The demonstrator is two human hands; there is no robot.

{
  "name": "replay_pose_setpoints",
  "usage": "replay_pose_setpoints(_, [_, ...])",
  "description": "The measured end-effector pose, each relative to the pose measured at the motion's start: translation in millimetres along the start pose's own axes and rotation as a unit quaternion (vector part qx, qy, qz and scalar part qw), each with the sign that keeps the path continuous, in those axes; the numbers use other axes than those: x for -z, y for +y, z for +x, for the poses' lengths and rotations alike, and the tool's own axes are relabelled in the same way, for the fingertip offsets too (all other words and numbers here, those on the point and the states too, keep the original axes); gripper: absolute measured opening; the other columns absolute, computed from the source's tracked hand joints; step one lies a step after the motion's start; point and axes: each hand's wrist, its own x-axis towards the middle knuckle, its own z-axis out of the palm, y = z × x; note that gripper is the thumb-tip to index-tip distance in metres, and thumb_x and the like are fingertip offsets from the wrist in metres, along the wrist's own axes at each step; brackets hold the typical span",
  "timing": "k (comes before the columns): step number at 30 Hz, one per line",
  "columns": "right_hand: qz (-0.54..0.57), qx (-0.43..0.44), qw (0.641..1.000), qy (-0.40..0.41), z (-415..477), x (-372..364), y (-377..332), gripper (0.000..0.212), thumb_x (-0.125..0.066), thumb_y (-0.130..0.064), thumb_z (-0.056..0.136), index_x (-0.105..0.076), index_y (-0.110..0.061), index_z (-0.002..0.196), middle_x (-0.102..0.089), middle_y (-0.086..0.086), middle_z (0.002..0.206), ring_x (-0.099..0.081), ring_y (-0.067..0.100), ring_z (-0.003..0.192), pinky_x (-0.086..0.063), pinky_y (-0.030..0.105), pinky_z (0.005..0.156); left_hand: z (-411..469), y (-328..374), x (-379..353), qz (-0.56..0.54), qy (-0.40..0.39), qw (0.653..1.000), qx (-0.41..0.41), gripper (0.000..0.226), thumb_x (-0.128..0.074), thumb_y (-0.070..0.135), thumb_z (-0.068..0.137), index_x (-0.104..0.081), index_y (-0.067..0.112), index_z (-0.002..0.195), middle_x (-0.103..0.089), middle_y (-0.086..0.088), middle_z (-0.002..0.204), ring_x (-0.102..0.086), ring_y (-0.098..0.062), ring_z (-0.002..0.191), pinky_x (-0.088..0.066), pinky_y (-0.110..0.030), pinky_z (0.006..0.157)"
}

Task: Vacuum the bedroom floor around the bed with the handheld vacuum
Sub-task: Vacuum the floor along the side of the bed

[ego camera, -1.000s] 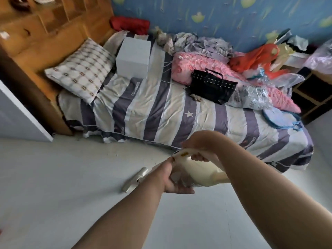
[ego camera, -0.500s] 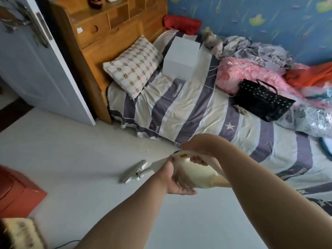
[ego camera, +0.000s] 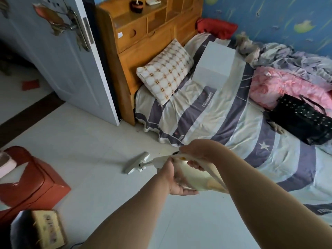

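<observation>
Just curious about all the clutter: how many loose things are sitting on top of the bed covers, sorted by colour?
White: 2, the checked pillow and the box
Black: 1, the studded handbag
Pink: 1, the quilt
Red: 1, the bundle at the head of the bed
Grey-lilac: 1, the crumpled bedding
Total: 6

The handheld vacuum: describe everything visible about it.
The cream, glossy plastic handheld vacuum has a rounded body, a short neck and a flat pale grey floor nozzle resting on the white tiled floor beside the bed. It slants down to the left. The left hand cups its body; the right hand closes over the top grip.
</observation>
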Motion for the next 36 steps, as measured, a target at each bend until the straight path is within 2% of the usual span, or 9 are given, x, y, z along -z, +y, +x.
replay_pose_setpoints(4, [-0.024,0.021,0.999,-0.006,12,-10,-29,0.034,-0.044,-0.023,0.100,-0.047,-0.012,0.068,-0.043,0.011,0.062,-0.037,0.020,0.054,-0.032,0.029,0.054,-8,27,21,-0.023,0.019,1.000,-0.005,0.060,-0.053,0.056,0.089,-0.058,0.011,0.128,-0.065,-0.022,0.120,-0.060,-0.048,0.110,-0.050,-0.072,0.084])
replay_pose_setpoints(8, [0.058,-0.001,0.998,-0.014,28,-22,-46,0.030,-0.045,-0.023,0.098,-0.044,-0.011,0.070,-0.039,0.007,0.059,-0.031,0.017,0.048,-0.027,0.024,0.050,-17,44,39,-0.047,0.042,0.998,0.000,0.060,-0.060,0.053,0.085,-0.056,0.011,0.127,-0.060,-0.022,0.117,-0.059,-0.047,0.107,-0.049,-0.072,0.086])
replay_pose_setpoints(11, [0.077,-0.021,0.997,-0.011,41,-36,-58,0.026,-0.048,-0.025,0.095,-0.046,-0.009,0.074,-0.042,0.006,0.057,-0.032,0.015,0.043,-0.027,0.020,0.045,-19,51,57,-0.064,0.048,0.997,0.012,0.067,-0.065,0.060,0.080,-0.054,0.013,0.127,-0.059,-0.023,0.122,-0.059,-0.045,0.109,-0.050,-0.072,0.083])
replay_pose_setpoints(14, [0.141,-0.048,0.989,-0.013,53,-47,-62,0.024,-0.048,-0.026,0.092,-0.045,-0.010,0.074,-0.043,0.005,0.055,-0.032,0.014,0.039,-0.026,0.017,0.043,-20,54,73,-0.067,0.054,0.996,0.021,0.071,-0.067,0.063,0.078,-0.054,0.013,0.126,-0.060,-0.022,0.124,-0.059,-0.043,0.111,-0.049,-0.073,0.082])
replay_pose_setpoints(19, [0.209,-0.068,0.975,-0.004,67,-70,-60,0.020,-0.044,-0.027,0.087,-0.045,-0.012,0.074,-0.040,0.005,0.052,-0.032,0.015,0.041,-0.027,0.021,0.047,-25,52,92,-0.061,0.070,0.995,0.027,0.078,-0.069,0.066,0.077,-0.051,0.010,0.128,-0.057,-0.018,0.123,-0.059,-0.042,0.110,-0.052,-0.072,0.073])
replay_pose_setpoints(23, [0.225,-0.078,0.971,0.005,75,-86,-60,0.023,-0.043,-0.029,0.088,-0.046,-0.012,0.074,-0.040,0.004,0.051,-0.032,0.016,0.039,-0.027,0.020,0.047,-27,50,101,-0.064,0.079,0.994,0.036,0.078,-0.070,0.066,0.077,-0.050,0.007,0.123,-0.057,-0.018,0.120,-0.059,-0.041,0.105,-0.051,-0.070,0.075])
replay_pose_setpoints(27, [0.240,-0.084,0.967,0.003,79,-92,-65,0.024,-0.041,-0.031,0.090,-0.046,-0.011,0.077,-0.040,0.004,0.048,-0.032,0.016,0.037,-0.026,0.018,0.045,-23,55,113,-0.063,0.085,0.993,0.047,0.088,-0.074,0.068,0.071,-0.047,0.007,0.128,-0.057,-0.019,0.124,-0.058,-0.044,0.110,-0.049,-0.073,0.082])
replay_pose_setpoints(36, [0.245,-0.092,0.965,0.006,85,-102,-73,0.027,-0.041,-0.032,0.091,-0.046,-0.011,0.074,-0.041,0.004,0.050,-0.033,0.016,0.038,-0.027,0.018,0.045,-25,59,127,-0.058,0.083,0.994,0.033,0.088,-0.073,0.070,0.072,-0.047,0.006,0.126,-0.056,-0.017,0.126,-0.056,-0.041,0.118,-0.052,-0.071,0.074])
